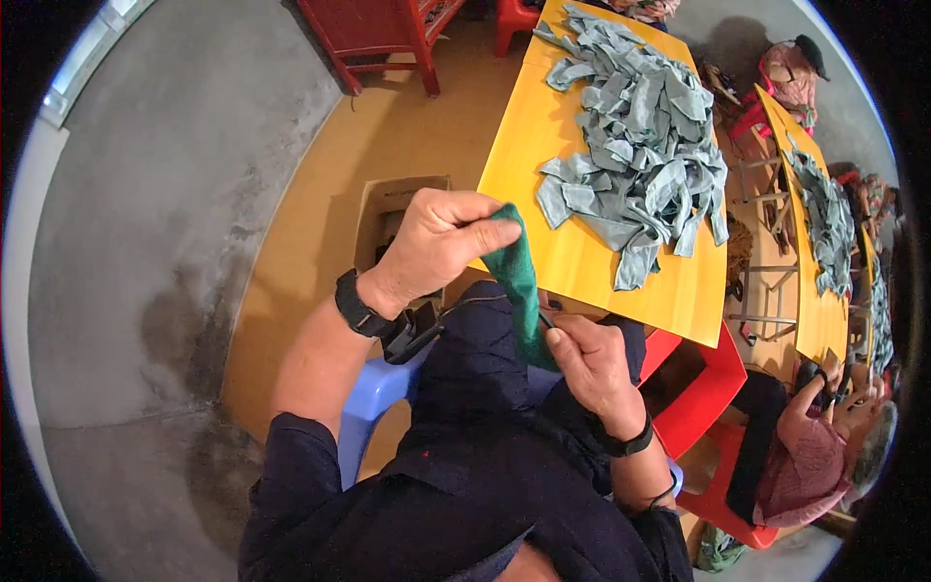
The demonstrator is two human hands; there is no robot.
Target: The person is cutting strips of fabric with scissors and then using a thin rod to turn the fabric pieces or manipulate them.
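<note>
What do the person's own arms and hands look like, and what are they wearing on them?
Both the left hand and right hand are ungloved. The left wrist has a wide black band; the right has a slimmer black strap, with a thin dark loop farther up. The left sleeve is dark navy and short, leaving the forearm bare.

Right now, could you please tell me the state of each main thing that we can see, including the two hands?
Left hand: closed, pinching the upper end of the green cloth.
Right hand: closed on a thin dark object.
Green cloth: stretched between both hands.
Grey-green pieces: loosely heaped on the yellow table.
Blue seat: occupied.
</note>
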